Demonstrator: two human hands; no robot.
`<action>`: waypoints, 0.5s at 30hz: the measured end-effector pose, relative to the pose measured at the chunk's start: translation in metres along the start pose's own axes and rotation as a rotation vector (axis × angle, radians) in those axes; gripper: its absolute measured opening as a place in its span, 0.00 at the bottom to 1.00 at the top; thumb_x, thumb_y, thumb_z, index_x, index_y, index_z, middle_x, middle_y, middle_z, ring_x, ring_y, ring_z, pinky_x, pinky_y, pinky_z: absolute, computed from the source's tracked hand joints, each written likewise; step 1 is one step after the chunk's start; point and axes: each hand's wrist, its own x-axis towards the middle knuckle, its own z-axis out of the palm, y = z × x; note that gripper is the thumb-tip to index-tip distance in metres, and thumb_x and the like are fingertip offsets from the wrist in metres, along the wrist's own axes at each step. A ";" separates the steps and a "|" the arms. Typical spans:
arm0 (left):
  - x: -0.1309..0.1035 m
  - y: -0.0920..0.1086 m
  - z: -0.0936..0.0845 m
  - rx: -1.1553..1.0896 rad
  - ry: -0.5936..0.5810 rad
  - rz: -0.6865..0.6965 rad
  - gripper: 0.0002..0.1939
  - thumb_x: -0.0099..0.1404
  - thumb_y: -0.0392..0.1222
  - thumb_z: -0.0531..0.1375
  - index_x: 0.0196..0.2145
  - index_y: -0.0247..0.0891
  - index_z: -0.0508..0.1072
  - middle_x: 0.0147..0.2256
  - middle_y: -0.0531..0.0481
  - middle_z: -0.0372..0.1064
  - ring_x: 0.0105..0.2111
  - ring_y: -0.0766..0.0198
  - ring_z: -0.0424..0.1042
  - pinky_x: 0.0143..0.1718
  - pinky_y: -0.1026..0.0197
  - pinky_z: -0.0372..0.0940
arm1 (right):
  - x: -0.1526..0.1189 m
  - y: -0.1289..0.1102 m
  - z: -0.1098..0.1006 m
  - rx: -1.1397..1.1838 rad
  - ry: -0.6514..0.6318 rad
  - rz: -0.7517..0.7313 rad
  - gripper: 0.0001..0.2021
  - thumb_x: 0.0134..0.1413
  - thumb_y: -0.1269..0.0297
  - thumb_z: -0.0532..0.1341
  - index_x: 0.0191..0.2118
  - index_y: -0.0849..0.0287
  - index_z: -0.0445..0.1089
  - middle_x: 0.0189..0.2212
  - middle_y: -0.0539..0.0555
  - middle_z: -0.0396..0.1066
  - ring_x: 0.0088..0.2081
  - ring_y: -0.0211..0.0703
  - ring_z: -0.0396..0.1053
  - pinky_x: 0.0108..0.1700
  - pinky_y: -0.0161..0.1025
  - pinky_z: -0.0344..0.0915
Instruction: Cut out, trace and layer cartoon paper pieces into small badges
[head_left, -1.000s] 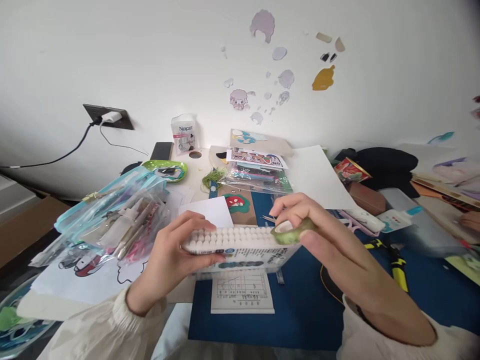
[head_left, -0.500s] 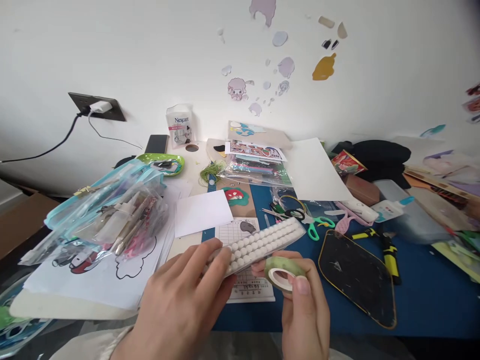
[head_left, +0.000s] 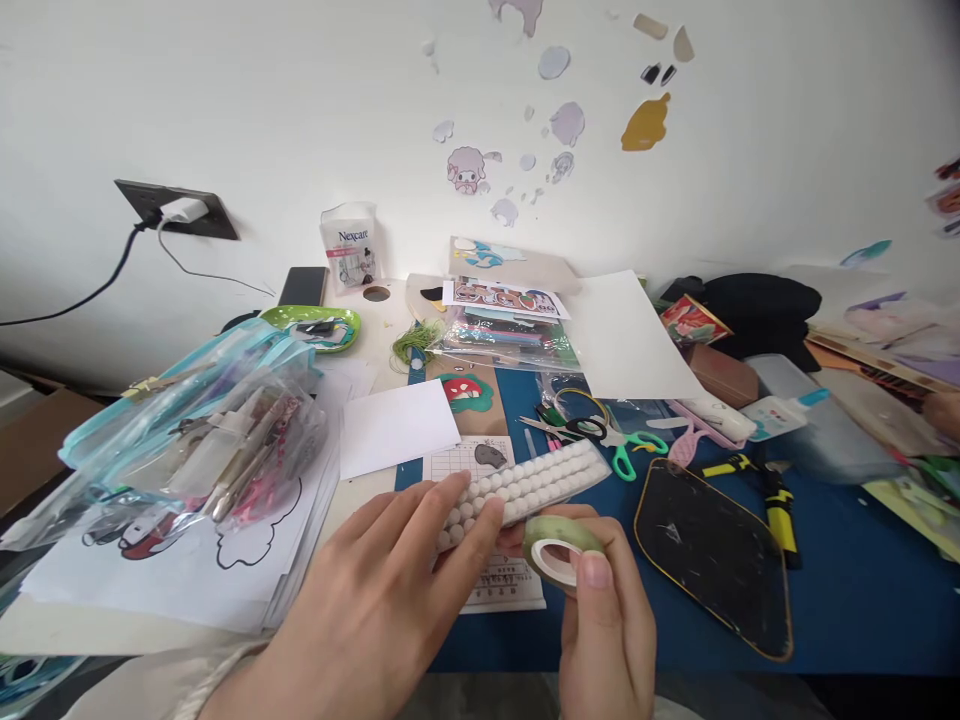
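Note:
My left hand point(head_left: 390, 575) grips the near end of a clear-wrapped sheet of white round dots point(head_left: 536, 480). Its fingers lie over the dots, and the thumb is hidden below. The sheet slants up to the right above the table. In my right hand point(head_left: 611, 610) is a roll of green tape point(head_left: 559, 548), pinched between thumb and fingers with its white core facing me. The roll is close beside the sheet's lower edge. Under both hands lies a printed grid paper point(head_left: 457, 462) with a grey shape on it. Blank white paper point(head_left: 397, 430) rests just beyond.
Scissors point(head_left: 626, 455) with green handles lie beyond the sheet. A black board point(head_left: 716, 560) and yellow-handled pliers point(head_left: 780, 520) are to the right. On the left, a clear pouch point(head_left: 247, 440) of pens sits on papers. Craft packets point(head_left: 510, 335) are stacked by the wall.
My left hand's fingers have slid a little to the right along the dots, with the index finger stretched further. The right hand keeps the tape roll almost still. The view has shifted slightly.

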 end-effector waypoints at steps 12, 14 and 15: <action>-0.010 0.010 0.001 -0.071 0.055 -0.002 0.21 0.74 0.36 0.40 0.51 0.34 0.70 0.53 0.41 0.73 0.48 0.52 0.76 0.41 0.55 0.74 | -0.003 -0.027 0.003 -0.419 0.086 -0.115 0.13 0.68 0.54 0.48 0.40 0.53 0.65 0.34 0.55 0.71 0.30 0.42 0.70 0.30 0.36 0.64; -0.007 0.013 0.000 -0.095 0.069 -0.004 0.19 0.74 0.37 0.42 0.47 0.33 0.72 0.50 0.42 0.76 0.46 0.53 0.77 0.39 0.56 0.74 | -0.004 -0.036 0.003 -0.528 0.080 -0.104 0.15 0.69 0.53 0.46 0.38 0.53 0.64 0.32 0.54 0.72 0.27 0.42 0.70 0.27 0.37 0.63; -0.005 0.014 0.000 -0.108 0.072 -0.009 0.18 0.74 0.37 0.44 0.46 0.33 0.72 0.49 0.42 0.76 0.45 0.54 0.78 0.39 0.57 0.75 | -0.004 -0.040 0.003 -0.582 0.068 -0.116 0.15 0.69 0.53 0.45 0.38 0.53 0.63 0.29 0.53 0.72 0.24 0.42 0.70 0.25 0.37 0.62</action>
